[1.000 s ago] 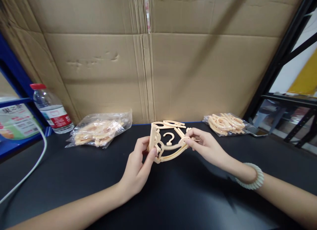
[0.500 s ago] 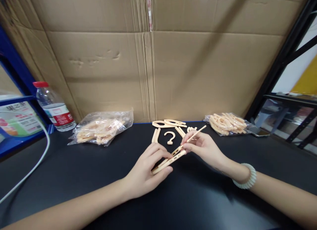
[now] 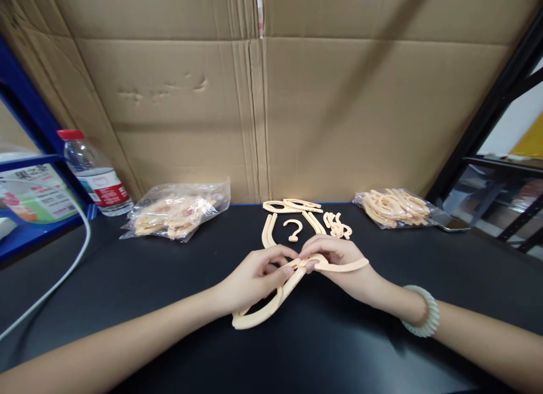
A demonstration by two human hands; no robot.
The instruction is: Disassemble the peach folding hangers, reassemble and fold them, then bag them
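Note:
My left hand (image 3: 259, 278) is closed, fingers and thumb pinching a pale beige hanger arm (image 3: 263, 315) whose curved end hangs below the palm. My right hand (image 3: 345, 267) pinches a slim curved hanger piece (image 3: 345, 266), its free end pointing right. Both sets of fingertips meet where the two pieces come together, and they hide part of that joint. Just beyond the hands, a loose hanger hook (image 3: 293, 230) lies on the black table (image 3: 203, 349). Curved strips (image 3: 268, 230) lie left of it, and more strips (image 3: 314, 222) to its right.
Looped hanger pieces (image 3: 292, 206) lie at the back, with a pile of small hooks (image 3: 337, 225) nearby. Bags of parts stand left (image 3: 173, 210) and right (image 3: 394, 207). A water bottle (image 3: 99, 179), a white cable (image 3: 63, 281) and a cardboard wall (image 3: 190, 117) border the table.
The pieces in my hands have turned so their broad curved faces show. My right hand has moved slightly down, and my fingertips have come together. The view has shifted a little.

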